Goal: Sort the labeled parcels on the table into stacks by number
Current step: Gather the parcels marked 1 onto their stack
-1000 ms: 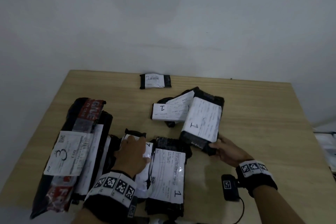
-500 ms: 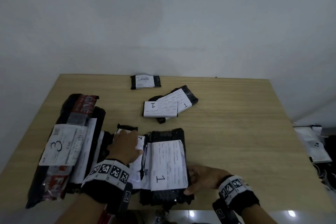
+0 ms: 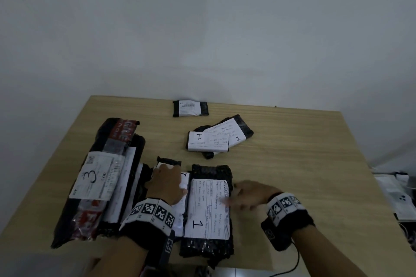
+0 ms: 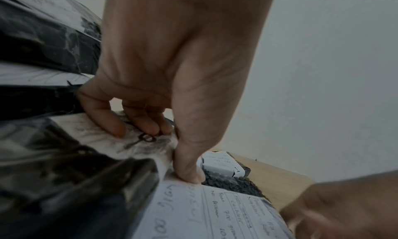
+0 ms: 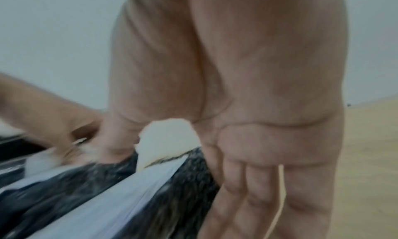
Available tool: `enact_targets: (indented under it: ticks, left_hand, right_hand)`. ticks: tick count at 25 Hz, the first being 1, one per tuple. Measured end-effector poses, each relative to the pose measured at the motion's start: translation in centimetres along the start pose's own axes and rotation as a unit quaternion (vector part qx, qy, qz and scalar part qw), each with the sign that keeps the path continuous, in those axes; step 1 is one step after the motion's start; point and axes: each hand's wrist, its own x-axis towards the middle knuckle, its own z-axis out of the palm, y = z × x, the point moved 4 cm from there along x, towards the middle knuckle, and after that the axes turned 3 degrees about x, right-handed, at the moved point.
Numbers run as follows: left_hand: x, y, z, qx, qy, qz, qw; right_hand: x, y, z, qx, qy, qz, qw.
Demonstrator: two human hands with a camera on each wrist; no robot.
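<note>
Hands (image 3: 167, 183) on black white-labelled parcels (image 3: 208, 208)

Your right hand (image 5: 247, 123) is hanging palm-to-camera, fingers (image 5: 258, 188) straight and loose, gripping nothing. Black parcel (image 5: 189, 171) with white label (image 5: 120, 205) is lying just beside the fingers. Your left hand (image 5: 53, 116) is blurring beyond it.

Black-wrapped parcels with white paper labels lie on a pale wood-grain desk (image 3: 292, 164). Under the left hand's fingers (image 3: 165, 170), a white label; just right of them, a black bubble-textured parcel (image 3: 210, 172) bears a white slip hand-marked "1" in black. Left of them, a black package (image 3: 99, 177) carries red printed tape and a white "3" label. Black wristbands (image 3: 153, 213) show black-and-white square markers.
</note>
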Motion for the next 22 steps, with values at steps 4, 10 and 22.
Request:
enact_targets:
  ticks: [4, 10, 22]
  left_hand:
    - [-1.6, 2.0, 1.5, -0.004, -0.001, 0.044, 0.999]
    - [-4.8, 3.7, 2.3, -0.031, 0.062, 0.101, 0.992]
    - [-8.8, 7.6, 2.2, -0.058, 0.159, 0.192, 0.967]
  right_hand:
    - [0.4, 2.2, -5.3, 0.033, 0.218, 0.022, 0.975]
    - [-0.1, 2.2, -9.0, -0.178, 0.361, 0.006, 0.916]
    - [-3.7, 3.8, -13.7, -0.353, 0.401, 0.064, 0.843]
